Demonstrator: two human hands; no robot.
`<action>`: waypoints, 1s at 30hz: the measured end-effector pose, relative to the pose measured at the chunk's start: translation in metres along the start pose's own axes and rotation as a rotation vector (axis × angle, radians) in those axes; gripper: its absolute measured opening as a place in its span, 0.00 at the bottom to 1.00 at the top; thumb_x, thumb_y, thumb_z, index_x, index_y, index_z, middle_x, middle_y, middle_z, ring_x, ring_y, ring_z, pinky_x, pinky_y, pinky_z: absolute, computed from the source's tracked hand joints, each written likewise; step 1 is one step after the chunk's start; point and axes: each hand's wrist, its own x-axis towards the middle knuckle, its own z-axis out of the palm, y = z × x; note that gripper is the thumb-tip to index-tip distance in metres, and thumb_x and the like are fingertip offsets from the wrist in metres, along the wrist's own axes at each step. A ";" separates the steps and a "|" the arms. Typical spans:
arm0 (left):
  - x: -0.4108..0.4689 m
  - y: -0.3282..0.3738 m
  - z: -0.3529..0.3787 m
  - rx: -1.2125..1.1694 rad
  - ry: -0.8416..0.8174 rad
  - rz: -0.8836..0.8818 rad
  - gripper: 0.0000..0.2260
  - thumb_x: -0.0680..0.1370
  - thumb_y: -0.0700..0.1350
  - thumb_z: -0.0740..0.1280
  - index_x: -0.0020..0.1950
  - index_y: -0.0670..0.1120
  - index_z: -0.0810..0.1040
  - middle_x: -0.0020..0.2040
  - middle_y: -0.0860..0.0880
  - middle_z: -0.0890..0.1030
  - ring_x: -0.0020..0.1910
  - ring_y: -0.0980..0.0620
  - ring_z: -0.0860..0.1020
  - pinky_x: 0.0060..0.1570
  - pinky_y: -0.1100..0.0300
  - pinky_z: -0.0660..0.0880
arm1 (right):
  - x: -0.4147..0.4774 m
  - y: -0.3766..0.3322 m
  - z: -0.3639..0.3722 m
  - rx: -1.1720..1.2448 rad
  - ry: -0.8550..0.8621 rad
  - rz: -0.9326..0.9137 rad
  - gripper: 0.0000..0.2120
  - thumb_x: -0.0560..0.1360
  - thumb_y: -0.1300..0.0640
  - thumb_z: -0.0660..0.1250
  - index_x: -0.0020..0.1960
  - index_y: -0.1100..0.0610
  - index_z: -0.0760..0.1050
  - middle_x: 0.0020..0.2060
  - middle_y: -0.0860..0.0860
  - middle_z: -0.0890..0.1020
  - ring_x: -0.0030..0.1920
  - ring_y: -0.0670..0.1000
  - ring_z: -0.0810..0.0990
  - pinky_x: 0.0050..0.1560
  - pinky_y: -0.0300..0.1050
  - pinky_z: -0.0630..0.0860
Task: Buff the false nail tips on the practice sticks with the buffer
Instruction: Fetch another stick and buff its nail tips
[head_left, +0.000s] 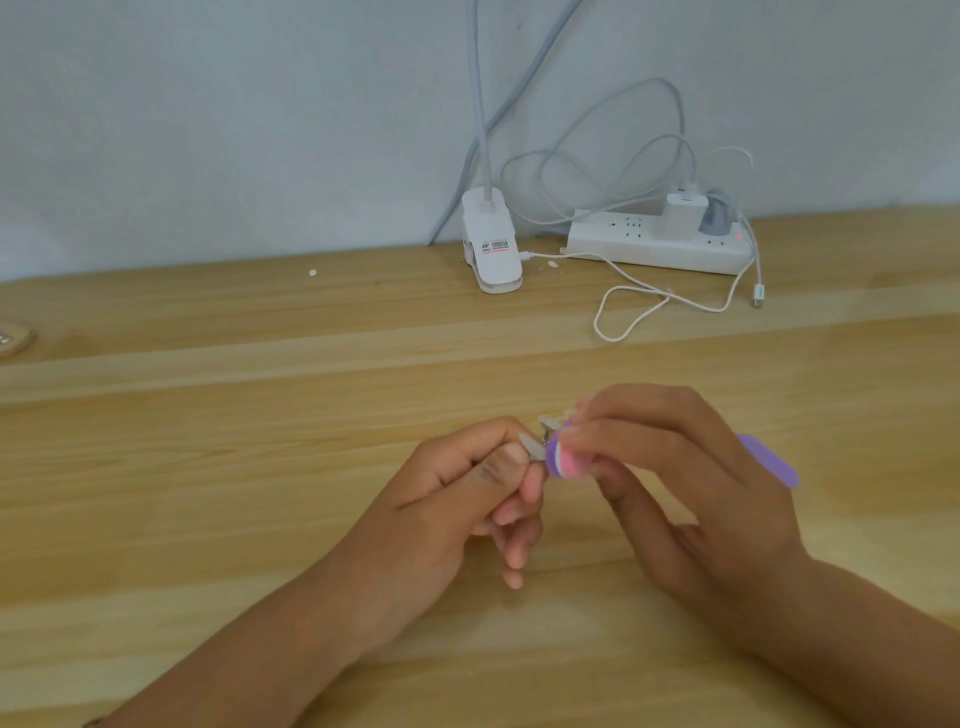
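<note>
Above the wooden table (208, 467), my left hand (457, 499) pinches clear practice sticks with false nail tips (535, 441) between thumb and forefinger; most of the sticks are hidden in my fist. My right hand (685, 493) grips a purple buffer (769, 460) with a pink and white edge. The buffer's near end (563, 460) touches the nail tips. Its far end sticks out to the right past my fingers.
A white clip lamp base (491, 244) stands at the table's back edge. Next to it lies a white power strip (660, 241) with plugs and a loose white cable (649, 306). Small white bits (312, 272) lie near the wall. A tan object (13, 340) shows at the left edge.
</note>
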 end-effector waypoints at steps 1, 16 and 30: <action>0.000 0.000 0.000 -0.004 -0.006 0.000 0.13 0.80 0.46 0.59 0.40 0.42 0.74 0.32 0.50 0.67 0.30 0.51 0.71 0.31 0.57 0.74 | 0.001 -0.002 0.000 0.013 0.008 -0.005 0.13 0.79 0.69 0.64 0.61 0.59 0.76 0.57 0.51 0.77 0.59 0.48 0.78 0.61 0.41 0.74; -0.001 -0.001 -0.002 -0.042 -0.045 0.010 0.12 0.81 0.48 0.61 0.39 0.47 0.74 0.32 0.51 0.66 0.29 0.52 0.70 0.31 0.57 0.74 | 0.000 -0.001 -0.002 0.003 0.015 0.028 0.13 0.79 0.68 0.64 0.61 0.57 0.78 0.57 0.51 0.78 0.60 0.48 0.78 0.61 0.41 0.73; -0.002 -0.008 0.002 0.639 0.375 0.285 0.05 0.76 0.45 0.69 0.47 0.48 0.84 0.40 0.52 0.78 0.39 0.51 0.78 0.33 0.51 0.76 | -0.001 -0.004 0.001 0.001 -0.057 0.090 0.13 0.77 0.68 0.66 0.61 0.61 0.78 0.54 0.55 0.80 0.56 0.51 0.79 0.59 0.42 0.75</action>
